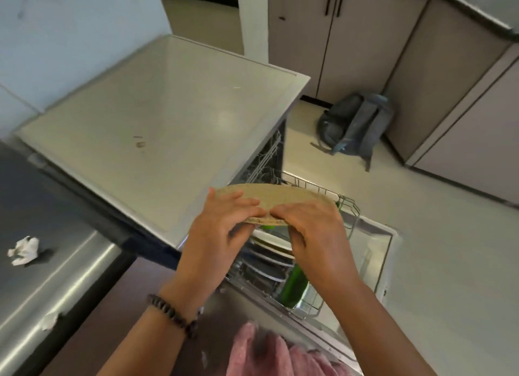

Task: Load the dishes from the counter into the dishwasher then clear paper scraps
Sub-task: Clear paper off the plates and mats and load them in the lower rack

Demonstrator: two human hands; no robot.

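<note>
- Plate [276,197], tan and speckled: I have it in both hands, held nearly flat above the pulled-out lower rack [323,305] of the dishwasher.
- My left hand [224,221] grips the near rim, fingers curled over the top face and the thumb underneath as far as I can tell.
- My right hand [311,224] grips the same rim just beside the left, fingertips nearly touching it, fingers bent over the edge.
- Straight below my hands, white plates [273,242] stand on edge in the rack, and a green bottle [293,287] lies just nearer to me than they do.
- Beyond my hands and to the left is the pale table [157,117] over the dishwasher; I see no dishes on it.
- Far left of my left hand, a crumpled paper scrap [24,250] sits on the steel surface [70,277], with a smaller scrap [50,319] nearer to me at its edge.
- Step in hand, as I judge it: loading this plate; the paper clearing has not begun.
- Next move calls for tipping the plate up on edge and lowering it into a free slot beside the white plates, clear of the bottle.
- Well beyond my right hand, a grey backpack [355,125] lies on the floor.
</note>
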